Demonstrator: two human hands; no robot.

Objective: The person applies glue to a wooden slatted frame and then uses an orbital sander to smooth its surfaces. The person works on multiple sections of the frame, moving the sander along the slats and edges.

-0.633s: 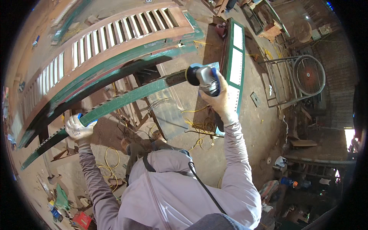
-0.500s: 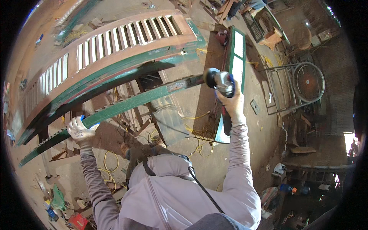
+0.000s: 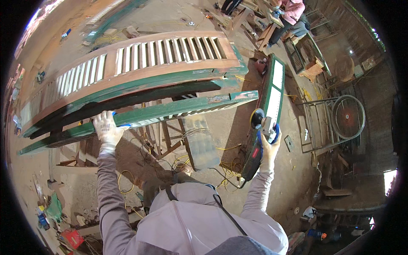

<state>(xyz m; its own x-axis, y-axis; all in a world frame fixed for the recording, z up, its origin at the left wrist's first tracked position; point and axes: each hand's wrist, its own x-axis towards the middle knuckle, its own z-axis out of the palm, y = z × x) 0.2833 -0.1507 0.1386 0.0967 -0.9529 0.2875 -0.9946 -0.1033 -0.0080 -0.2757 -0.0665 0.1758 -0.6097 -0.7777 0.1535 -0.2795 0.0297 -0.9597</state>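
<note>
My left hand (image 3: 108, 127), in a white work glove with blue edging, is closed round the edge of a green louvered shutter (image 3: 170, 109). This shutter stands tilted, its long narrow edge facing me and slats showing below it. In my right hand (image 3: 269, 146), also gloved, is an angle grinder (image 3: 267, 125) with a round disc. The disc is apart from the shutter, just beyond and below its right end. Behind the held shutter lies another louvered shutter (image 3: 127, 80), with bare brownish wood on top and green sides.
To the right stands a green frame with white panels (image 3: 274, 89). Yellow cords (image 3: 225, 172) lie on the floor near my feet. A metal cart with a wheel (image 3: 347, 117) is farther right. At the far right a person in a pink shirt (image 3: 293, 10) works at wood.
The grinder has come away from the shutter's right end, toward me and right. The shutter has tilted, showing its slats. My left hand has shifted up and right along with the view.
</note>
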